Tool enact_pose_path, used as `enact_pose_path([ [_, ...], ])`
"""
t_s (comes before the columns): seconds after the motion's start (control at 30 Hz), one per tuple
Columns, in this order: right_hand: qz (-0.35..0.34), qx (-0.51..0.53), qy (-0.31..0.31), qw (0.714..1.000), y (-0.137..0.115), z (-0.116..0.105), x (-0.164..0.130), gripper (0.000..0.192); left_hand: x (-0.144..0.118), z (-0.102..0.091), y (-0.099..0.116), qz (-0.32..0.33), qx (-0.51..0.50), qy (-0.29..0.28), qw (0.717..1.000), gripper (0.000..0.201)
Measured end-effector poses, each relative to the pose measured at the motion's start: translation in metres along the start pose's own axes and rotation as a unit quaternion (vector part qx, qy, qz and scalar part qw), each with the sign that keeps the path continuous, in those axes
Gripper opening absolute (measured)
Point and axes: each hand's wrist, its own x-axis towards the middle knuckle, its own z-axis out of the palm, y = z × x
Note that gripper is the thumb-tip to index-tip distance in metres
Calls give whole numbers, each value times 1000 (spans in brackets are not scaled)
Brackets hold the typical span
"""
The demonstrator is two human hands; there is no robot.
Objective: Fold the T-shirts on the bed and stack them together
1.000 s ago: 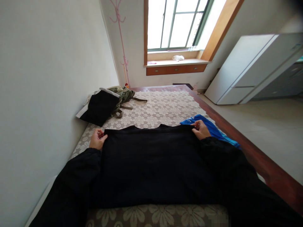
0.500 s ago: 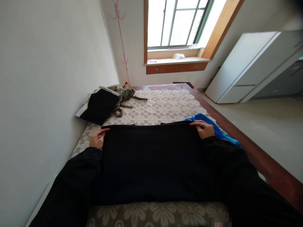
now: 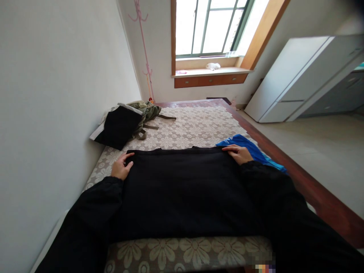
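Both hands rest on the far edge of a black garment (image 3: 184,193) spread flat across the near part of the bed (image 3: 193,125). On the left side, the left hand (image 3: 121,168) lies beside the garment's far left corner with its fingers loosely curled, the thumb and fingertips touching the cloth edge; whether it actually pinches the fabric cannot be told. On the right side, the right hand (image 3: 239,153) lies palm down with its fingers stretched flat along the far right corner, pressing on the cloth rather than closing round it. Black sleeves run from both hands back toward the near edge of the view. The garment's far hem runs nearly straight between the two hands, and its near edge stops short of the near end of the bed, where the flower-patterned lace cover shows. Just beyond the right hand, partly under the forearm, lies a blue cloth (image 3: 250,149). Farther away on the left, against the white wall, a folded black and white piece (image 3: 118,127) leans next to an olive green bag (image 3: 146,112). Past the bed stand a window (image 3: 210,26) and, to the right, a white cabinet (image 3: 295,79).
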Motion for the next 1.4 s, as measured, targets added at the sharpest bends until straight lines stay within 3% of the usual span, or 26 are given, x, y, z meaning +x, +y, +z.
enact_pose_path([
  [0.2,-31,12,34,999,6,-2,1,32,-1,1,-2,8,7,21,1000,56],
  [0.4,-31,-2,-52,998,1,-3,2,39,2,3,-5,18,22,18,999,51],
  [0.57,-45,-3,-20,999,0,-3,0,45,2,5,-7,18,27,36,999,58],
  [0.77,-35,-34,-37,998,0,3,1,46,2,3,-4,16,40,8,999,51],
  [1.03,-58,-17,-9,998,-2,4,-2,52,-1,2,-1,15,40,14,999,64],
  [1.4,-53,-44,3,998,-4,7,-5,54,2,2,-3,22,67,5,998,54],
])
